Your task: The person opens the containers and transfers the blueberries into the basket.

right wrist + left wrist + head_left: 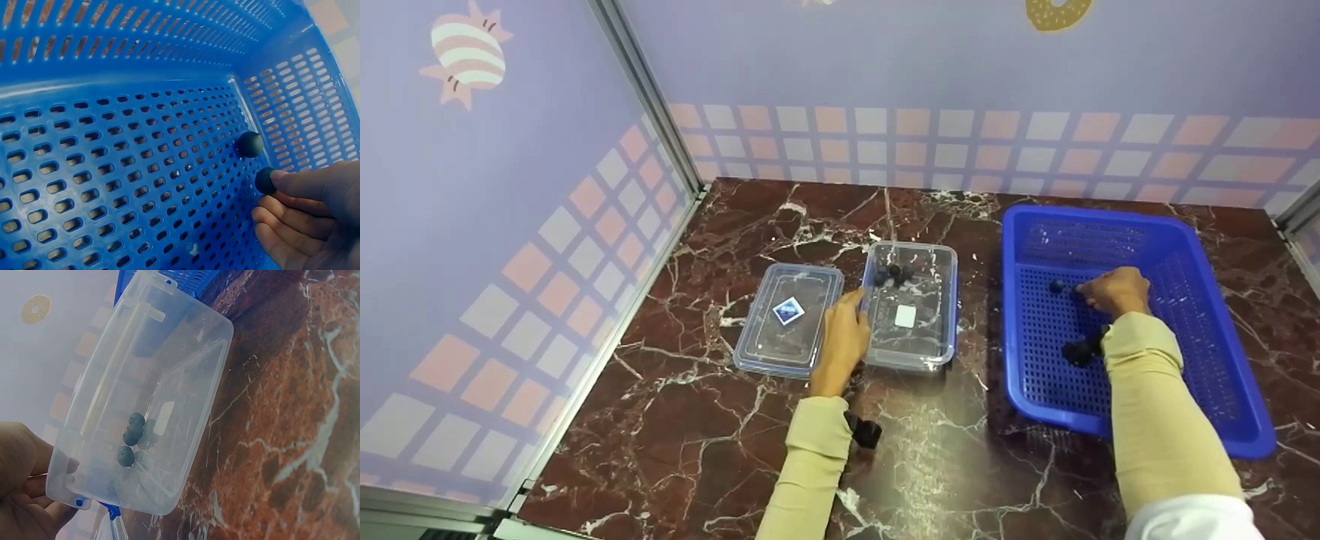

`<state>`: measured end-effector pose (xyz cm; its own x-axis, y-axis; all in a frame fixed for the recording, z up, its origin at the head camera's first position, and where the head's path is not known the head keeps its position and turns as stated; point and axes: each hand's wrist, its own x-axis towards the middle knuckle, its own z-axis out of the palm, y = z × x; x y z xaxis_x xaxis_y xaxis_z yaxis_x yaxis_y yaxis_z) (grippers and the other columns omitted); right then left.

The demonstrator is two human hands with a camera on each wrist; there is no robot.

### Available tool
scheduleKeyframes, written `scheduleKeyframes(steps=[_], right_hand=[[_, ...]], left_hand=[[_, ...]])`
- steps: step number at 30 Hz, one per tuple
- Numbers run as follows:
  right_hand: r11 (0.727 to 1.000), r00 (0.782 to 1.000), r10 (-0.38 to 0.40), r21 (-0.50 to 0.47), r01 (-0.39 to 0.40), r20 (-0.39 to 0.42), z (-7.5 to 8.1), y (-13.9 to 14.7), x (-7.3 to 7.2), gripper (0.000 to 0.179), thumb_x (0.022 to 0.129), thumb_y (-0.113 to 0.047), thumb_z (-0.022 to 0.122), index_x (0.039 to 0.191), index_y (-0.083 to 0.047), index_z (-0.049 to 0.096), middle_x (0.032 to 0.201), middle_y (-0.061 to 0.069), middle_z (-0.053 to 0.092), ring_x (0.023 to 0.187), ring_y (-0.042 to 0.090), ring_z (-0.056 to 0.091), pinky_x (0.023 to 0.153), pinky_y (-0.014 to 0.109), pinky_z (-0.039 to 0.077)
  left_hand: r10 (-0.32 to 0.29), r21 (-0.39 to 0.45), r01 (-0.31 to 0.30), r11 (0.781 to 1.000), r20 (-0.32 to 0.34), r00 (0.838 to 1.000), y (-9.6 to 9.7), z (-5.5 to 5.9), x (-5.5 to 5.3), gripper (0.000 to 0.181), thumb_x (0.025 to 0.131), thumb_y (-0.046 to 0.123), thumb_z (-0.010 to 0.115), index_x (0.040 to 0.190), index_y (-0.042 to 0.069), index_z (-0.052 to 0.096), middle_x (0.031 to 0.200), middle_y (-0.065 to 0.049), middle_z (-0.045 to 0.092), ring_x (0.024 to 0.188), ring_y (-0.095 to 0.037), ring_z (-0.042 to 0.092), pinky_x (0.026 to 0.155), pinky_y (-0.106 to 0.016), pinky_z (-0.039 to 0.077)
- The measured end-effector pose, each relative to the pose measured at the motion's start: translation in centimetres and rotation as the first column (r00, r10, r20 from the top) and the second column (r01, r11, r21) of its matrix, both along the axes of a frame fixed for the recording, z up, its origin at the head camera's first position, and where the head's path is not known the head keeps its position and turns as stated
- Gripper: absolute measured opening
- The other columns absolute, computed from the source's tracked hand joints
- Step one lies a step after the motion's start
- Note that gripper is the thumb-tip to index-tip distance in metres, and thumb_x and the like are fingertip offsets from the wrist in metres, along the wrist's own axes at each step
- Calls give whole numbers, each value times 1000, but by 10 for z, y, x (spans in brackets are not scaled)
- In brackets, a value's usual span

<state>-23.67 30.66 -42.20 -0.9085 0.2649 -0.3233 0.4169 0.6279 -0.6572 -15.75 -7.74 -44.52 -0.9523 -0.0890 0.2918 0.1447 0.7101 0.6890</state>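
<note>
My left hand (846, 330) grips the left side of a clear plastic container (924, 341), with fingers on its wall. Inside the container lie a few dark blueberries (126, 457) towards its far end, along with a small white label or patch (905, 316). My right hand (1116, 291) is down in a blue perforated basket (1014, 360), pinching one blueberry (265, 181) between thumb and fingers. Beside that one, another blueberry (250, 144) sits loose on the basket floor near the end wall.
A clear lid (769, 341) with a blue diamond sticker lies flat to the left of the container. All of it stands on a dark red marbled table (697, 450). Patterned purple panels (885, 67) rise behind and on the left.
</note>
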Motion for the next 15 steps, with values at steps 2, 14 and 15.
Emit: scheduleKeyframes(steps=[2,14,15], right_hand=[[999,1000,1,46,-1,-2,1,-2,1,41,84,-17,69,112,12,64,46,-12,58,52,4,58,76,34,54],[988,1000,20,154,-19,-4,7,0,5,44,82,-21,66,110,13,63,91,27,68,117,51,48,104,54,41],[988,1000,18,154,-18,1,9,0,5,46,82,-22,66,112,13,63,104,33,63,120,52,45,105,54,39]], left_hand=[[-2,-5,2,1000,2,1000,0,0,0,39,85,-5,56,124,-6,59,125,-20,62,118,-35,58,105,-39,43],[-9,-30,8,1000,-27,1000,0,-1,0,38,84,-6,58,122,-8,60,122,-22,63,115,-37,59,103,-42,45],[-9,-30,8,1000,-26,1000,0,-1,0,38,84,-6,58,122,-8,60,122,-22,63,115,-37,59,103,-41,45]])
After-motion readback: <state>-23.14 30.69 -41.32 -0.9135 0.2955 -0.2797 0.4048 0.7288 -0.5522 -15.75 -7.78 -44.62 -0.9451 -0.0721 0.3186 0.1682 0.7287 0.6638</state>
